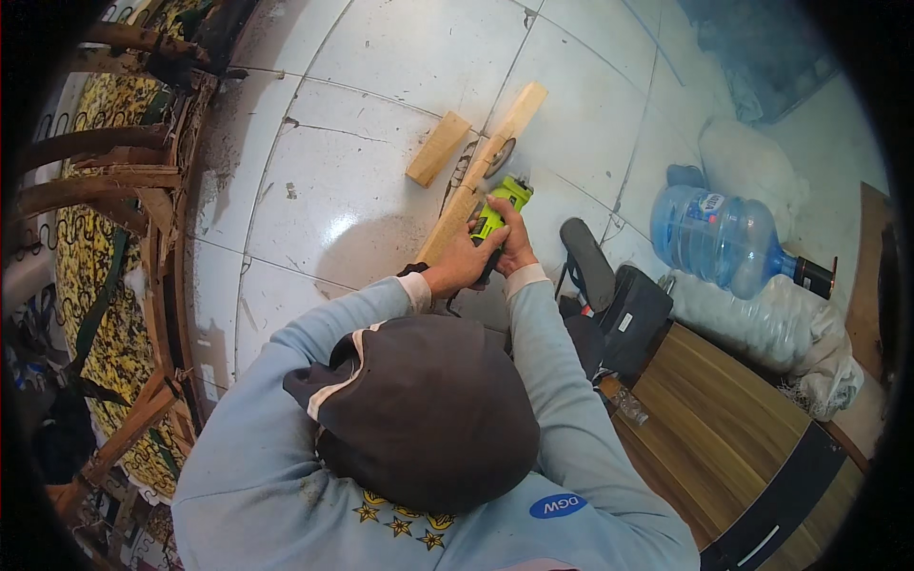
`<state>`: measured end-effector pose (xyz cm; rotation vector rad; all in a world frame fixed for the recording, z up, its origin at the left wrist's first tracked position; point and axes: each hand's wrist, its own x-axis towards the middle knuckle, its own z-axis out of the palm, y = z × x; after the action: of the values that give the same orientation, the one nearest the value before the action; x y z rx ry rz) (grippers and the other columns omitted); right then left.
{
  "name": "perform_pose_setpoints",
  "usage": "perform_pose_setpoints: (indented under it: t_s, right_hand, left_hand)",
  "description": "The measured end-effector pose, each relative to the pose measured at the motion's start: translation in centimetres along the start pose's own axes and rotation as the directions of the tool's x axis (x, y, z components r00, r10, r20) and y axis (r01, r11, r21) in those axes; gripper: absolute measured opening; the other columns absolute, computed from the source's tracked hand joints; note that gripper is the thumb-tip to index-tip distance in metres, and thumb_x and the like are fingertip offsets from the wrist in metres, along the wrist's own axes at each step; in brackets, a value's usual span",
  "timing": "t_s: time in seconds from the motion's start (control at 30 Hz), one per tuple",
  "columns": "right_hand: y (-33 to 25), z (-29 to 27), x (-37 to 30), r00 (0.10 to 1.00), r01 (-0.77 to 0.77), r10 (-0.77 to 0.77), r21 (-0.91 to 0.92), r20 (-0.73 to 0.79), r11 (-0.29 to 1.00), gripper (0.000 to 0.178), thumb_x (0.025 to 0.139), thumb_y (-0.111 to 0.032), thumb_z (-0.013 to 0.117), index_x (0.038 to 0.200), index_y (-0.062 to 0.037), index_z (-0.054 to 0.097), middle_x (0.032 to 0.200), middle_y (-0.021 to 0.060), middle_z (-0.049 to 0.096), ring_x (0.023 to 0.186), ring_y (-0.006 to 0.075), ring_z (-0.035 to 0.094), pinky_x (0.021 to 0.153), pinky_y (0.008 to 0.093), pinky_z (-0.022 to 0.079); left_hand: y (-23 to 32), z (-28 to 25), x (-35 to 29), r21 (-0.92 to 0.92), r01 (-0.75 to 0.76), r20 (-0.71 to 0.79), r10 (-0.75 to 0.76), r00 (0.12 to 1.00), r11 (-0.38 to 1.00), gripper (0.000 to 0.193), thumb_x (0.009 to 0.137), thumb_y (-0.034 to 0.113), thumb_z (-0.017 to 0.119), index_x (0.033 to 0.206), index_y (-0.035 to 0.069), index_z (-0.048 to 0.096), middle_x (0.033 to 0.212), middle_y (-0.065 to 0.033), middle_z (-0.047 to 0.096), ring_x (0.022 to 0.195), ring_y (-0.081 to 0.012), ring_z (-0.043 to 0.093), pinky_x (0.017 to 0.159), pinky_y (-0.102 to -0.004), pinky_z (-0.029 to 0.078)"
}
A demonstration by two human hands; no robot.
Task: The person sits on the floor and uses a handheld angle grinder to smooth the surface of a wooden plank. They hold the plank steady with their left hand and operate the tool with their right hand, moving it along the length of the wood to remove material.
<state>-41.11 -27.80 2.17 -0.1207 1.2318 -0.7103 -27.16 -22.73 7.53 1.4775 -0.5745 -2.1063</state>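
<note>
Both my hands are closed round a bright green angle grinder (512,193), held low over the tiled floor. My left hand (457,265) wraps the body from its left side, and my right hand (516,243) grips it from the right. The grinder's round disc (500,159) is against, or very close to, the right edge of a long pale wooden strip (519,112); whether it touches I cannot tell. The strip slants from my left wrist toward the far right. A short wooden block (438,149) lies beside it on the left, over a dark patch on the tiles.
At left stands a bare wooden furniture frame (157,285) with springs and yellow-black fabric. To the right are a dark grey shoe (587,262), a black case (633,319), a big blue water bottle (714,238) lying sideways, clear plastic wrap (752,324) and a wood-grain panel (719,409).
</note>
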Motion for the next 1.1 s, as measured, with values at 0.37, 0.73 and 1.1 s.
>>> perform_pose_setpoints:
  t_s: [0.37, 0.73, 1.1]
  right_hand:
    - [-0.1, 0.0, 0.2, 1.000, 0.002, -0.002, -0.018, -0.002, 1.000, 0.035, 0.091, -0.032, 0.075, 0.107, -0.0050, 0.061, 0.083, 0.0089, 0.065, 0.068, 0.0221, 0.068, 0.064, 0.0366, 0.060]
    - [0.0, 0.4, 0.4, 0.998, 0.048, -0.048, 0.019, 0.031, 0.999, 0.034, 0.089, -0.031, 0.078, 0.103, -0.0051, 0.060, 0.081, 0.0095, 0.066, 0.067, 0.0211, 0.070, 0.062, 0.0344, 0.062]
    - [-0.3, 0.4, 0.4, 1.000, 0.021, -0.021, 0.004, 0.004, 1.000, 0.030, 0.091, -0.031, 0.075, 0.105, -0.0073, 0.063, 0.081, 0.0076, 0.068, 0.066, 0.0212, 0.069, 0.061, 0.0359, 0.061]
  left_hand:
    - [-0.1, -0.3, 0.3, 0.021, -0.005, 0.003, 0.005, 1.000, 1.000, 0.099, 0.096, 0.063, 0.068, 0.161, 0.000, 0.028, 0.111, -0.0168, 0.066, 0.073, -0.0182, 0.068, 0.059, -0.0351, 0.061]
    - [0.6, -0.6, 0.3, 0.054, -0.002, 0.028, 0.001, 1.000, 0.999, 0.097, 0.096, 0.063, 0.068, 0.161, 0.000, 0.030, 0.115, -0.0151, 0.067, 0.079, -0.0201, 0.070, 0.061, -0.0359, 0.063]
    - [0.2, -0.6, 0.6, 0.047, -0.033, 0.033, 0.032, 0.999, 0.998, 0.094, 0.098, 0.060, 0.067, 0.162, 0.003, 0.027, 0.134, -0.0192, 0.060, 0.101, -0.0251, 0.071, 0.064, -0.0381, 0.065]
